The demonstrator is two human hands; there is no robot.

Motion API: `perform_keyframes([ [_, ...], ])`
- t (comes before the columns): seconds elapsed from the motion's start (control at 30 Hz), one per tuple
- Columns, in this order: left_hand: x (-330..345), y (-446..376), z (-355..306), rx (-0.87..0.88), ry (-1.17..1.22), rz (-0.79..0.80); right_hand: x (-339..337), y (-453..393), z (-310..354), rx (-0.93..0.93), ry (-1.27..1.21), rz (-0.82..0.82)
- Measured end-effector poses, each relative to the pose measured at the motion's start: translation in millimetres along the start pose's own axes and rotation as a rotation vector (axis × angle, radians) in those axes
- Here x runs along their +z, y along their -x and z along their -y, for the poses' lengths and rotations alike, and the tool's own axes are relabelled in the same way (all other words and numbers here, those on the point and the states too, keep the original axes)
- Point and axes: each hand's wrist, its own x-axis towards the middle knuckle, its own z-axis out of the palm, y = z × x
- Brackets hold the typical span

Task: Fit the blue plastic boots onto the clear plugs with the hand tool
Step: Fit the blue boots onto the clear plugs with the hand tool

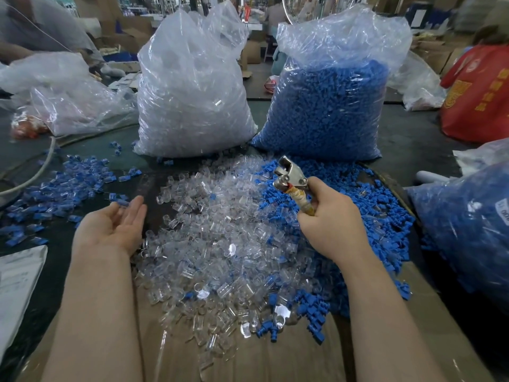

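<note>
Left of clear plugs heap: left hand palm-up, fingers straight, empty, likely free to fetch parts. Right of heap, over blue boots: right hand fist-wrapped round hand tool, head raised ready.

Hand tool handles: mostly hidden inside right hand.
Right-hand fingers: out of sight behind the fist.
Blue bag at right: cut by frame edge.
Background people: blurred.
White sheet: cut off at left edge.
</note>
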Motion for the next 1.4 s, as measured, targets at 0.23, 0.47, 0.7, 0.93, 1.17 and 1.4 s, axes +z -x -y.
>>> perform_keyframes([
  [0.23,26.3,8.3,-8.5,-0.067,0.025,-0.084,1.7,0.3,1.8,-0.006,0.031,-0.016],
  [0.47,86.8,56.4,32.6,-0.063,-0.682,0.519,0.8,0.0,8.2,-0.075,0.122,-0.017],
  [0.7,112.6,84.6,74.7,0.024,-0.833,0.610,2.0,0.5,15.6,-0.200,0.259,-0.030],
  [0.93,106.2,72.7,64.5,0.087,-0.790,0.480,3.9,1.9,17.2,-0.127,0.273,0.069],
  [1.17,89.0,54.7,50.0,0.336,-1.427,0.335,-3.3,-1.9,8.8,0.271,0.313,-0.068],
  [1.4,58.5,34.6,25.6,0.065,-2.166,-0.129,-11.5,0.1,-14.9,0.686,0.380,-0.046],
])
